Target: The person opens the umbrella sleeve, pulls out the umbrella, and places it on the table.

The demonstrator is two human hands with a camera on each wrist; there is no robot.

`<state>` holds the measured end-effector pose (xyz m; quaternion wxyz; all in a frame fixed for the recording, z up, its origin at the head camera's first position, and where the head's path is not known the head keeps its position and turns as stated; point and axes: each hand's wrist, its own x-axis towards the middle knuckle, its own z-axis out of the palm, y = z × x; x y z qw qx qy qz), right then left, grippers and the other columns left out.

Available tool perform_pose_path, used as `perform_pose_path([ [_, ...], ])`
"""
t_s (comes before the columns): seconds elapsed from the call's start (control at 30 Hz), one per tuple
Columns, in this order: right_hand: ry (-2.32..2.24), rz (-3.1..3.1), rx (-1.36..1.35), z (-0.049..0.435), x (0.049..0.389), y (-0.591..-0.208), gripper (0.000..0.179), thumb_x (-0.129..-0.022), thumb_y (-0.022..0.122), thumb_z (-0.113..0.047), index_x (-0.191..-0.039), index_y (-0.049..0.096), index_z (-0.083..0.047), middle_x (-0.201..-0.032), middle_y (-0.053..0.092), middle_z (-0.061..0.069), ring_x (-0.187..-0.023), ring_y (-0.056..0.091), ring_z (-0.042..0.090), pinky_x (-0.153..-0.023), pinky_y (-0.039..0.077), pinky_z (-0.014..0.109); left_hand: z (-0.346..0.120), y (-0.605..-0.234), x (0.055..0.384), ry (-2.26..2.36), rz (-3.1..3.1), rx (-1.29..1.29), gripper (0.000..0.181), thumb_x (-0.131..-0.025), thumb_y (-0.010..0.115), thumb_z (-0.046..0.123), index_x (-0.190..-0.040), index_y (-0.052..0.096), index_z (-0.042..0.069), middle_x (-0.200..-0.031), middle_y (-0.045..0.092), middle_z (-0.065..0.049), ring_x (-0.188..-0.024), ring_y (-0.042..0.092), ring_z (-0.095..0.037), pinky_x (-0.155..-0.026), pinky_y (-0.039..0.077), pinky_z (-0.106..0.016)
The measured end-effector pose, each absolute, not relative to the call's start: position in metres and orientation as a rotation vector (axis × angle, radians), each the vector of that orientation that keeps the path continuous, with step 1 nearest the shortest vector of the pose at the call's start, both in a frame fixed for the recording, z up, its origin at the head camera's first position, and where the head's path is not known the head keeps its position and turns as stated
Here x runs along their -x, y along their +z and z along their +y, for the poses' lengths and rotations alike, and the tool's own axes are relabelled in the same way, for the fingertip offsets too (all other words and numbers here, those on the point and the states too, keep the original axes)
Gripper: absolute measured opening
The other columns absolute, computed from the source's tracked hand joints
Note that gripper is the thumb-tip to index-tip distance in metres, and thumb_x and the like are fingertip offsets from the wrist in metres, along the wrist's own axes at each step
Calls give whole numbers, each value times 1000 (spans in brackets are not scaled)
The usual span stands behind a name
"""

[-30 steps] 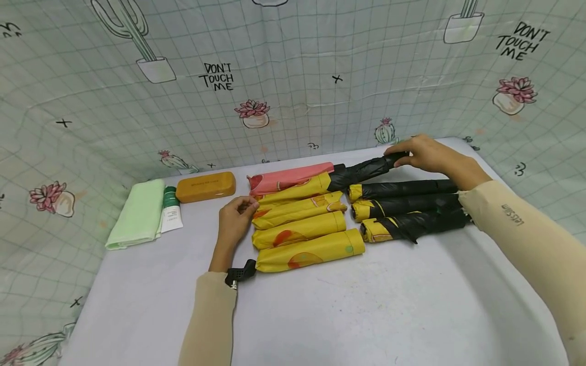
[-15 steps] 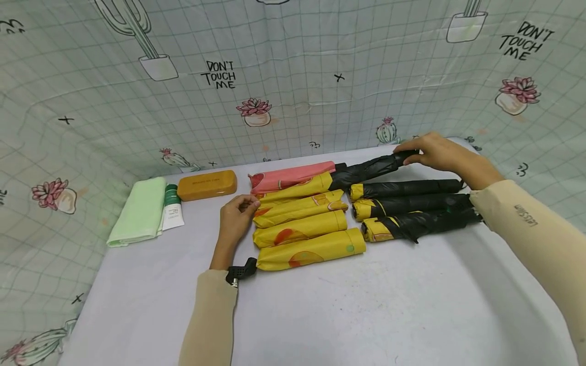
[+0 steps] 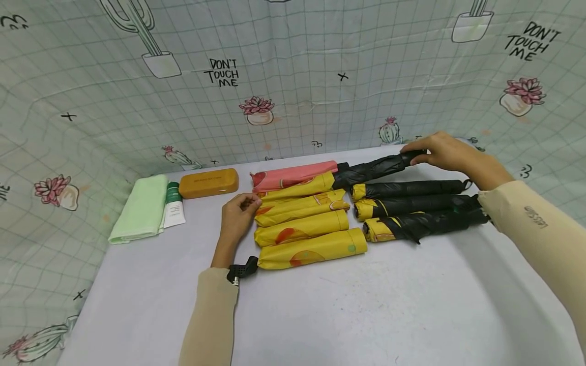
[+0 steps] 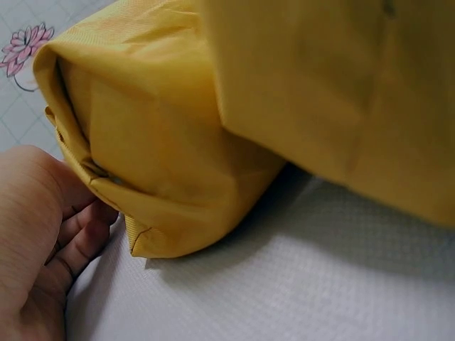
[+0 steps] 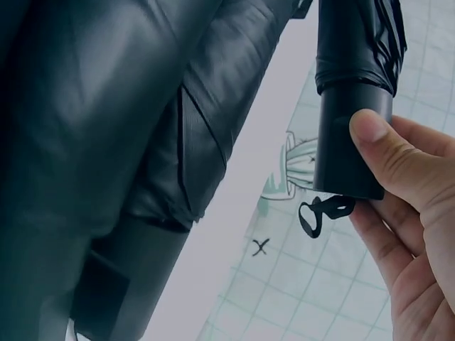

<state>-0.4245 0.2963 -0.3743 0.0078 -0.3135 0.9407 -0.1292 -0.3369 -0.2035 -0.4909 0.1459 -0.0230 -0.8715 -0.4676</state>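
My right hand holds the handle end of a black folded umbrella, thumb on one side and fingers on the other. The umbrella's far end is inside a yellow cover, and its handle is raised off the table. At the closed end of that cover my left hand pinches the fabric. In the right wrist view a small strap loop hangs at the handle. The left wrist view shows yellow fabric against the left fingertips.
Several flattened yellow covers lie in front of the held one, with black-and-yellow folded umbrellas to their right. Behind lies a pink cover. At left are an orange case, a green-capped tube and a folded green cloth.
My right hand has moved right with the umbrella, and more of its black length shows outside the yellow cover. My left hand stays at the cover's end.
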Motion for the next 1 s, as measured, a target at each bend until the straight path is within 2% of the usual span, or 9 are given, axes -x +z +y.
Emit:
perform_pose_path([
  [0.13, -390, 2966, 957, 309, 422, -373, 39, -88, 75, -4, -126, 67, -1, -119, 66, 27, -101, 67, 40, -79, 53, 54, -201, -490, 337, -1320, -2533, 71, 17, -95, 71, 19, -99, 72, 3, -95, 69, -11, -86, 61, -23, -78, 49, -32],
  [0.3, -370, 2993, 965, 325, 418, -376, 39, -88, 76, -5, -125, 68, -1, -115, 69, 24, -89, 68, 32, -72, 51, 47, -203, -488, 339, -1325, -2520, 74, 16, -95, 71, 18, -98, 72, 2, -94, 68, -11, -86, 61, -23, -78, 49, -31],
  [0.5, -347, 3007, 892, 338, 411, -383, 39, -89, 75, -7, -127, 68, -3, -116, 69, 23, -75, 62, 22, -66, 46, 41, -205, -490, 337, -1348, -2511, 90, 17, -96, 70, 18, -99, 71, 2, -94, 68, -12, -85, 60, -22, -77, 48, -30],
  [0.6, -353, 3021, 896, 344, 408, -386, 39, -88, 76, -6, -126, 68, -2, -115, 70, 22, -80, 65, 25, -68, 48, 42, -206, -491, 336, -1351, -2516, 78, 16, -96, 70, 18, -99, 71, 3, -94, 68, -11, -85, 61, -22, -77, 49, -29],
  [0.7, -378, 3036, 929, 350, 406, -389, 39, -86, 77, -4, -123, 69, 0, -113, 70, 21, -92, 69, 32, -73, 52, 47, -206, -491, 335, -1346, -2523, 66, 16, -96, 69, 19, -99, 71, 3, -95, 68, -10, -85, 61, -21, -77, 49, -28],
  [0.8, -388, 3045, 952, 355, 405, -390, 38, -85, 78, -2, -122, 69, 1, -112, 71, 21, -94, 69, 34, -76, 53, 50, -205, -490, 335, -1350, -2518, 64, 16, -97, 69, 19, -99, 71, 3, -95, 68, -10, -85, 60, -21, -76, 49, -29],
  [1.0, -356, 3059, 918, 366, 401, -393, 38, -86, 77, -3, -123, 69, 1, -111, 71, 20, -83, 64, 23, -69, 50, 43, -203, -487, 337, -1352, -2526, 58, 16, -96, 69, 19, -99, 71, 3, -95, 68, -10, -84, 60, -21, -75, 48, -28],
])
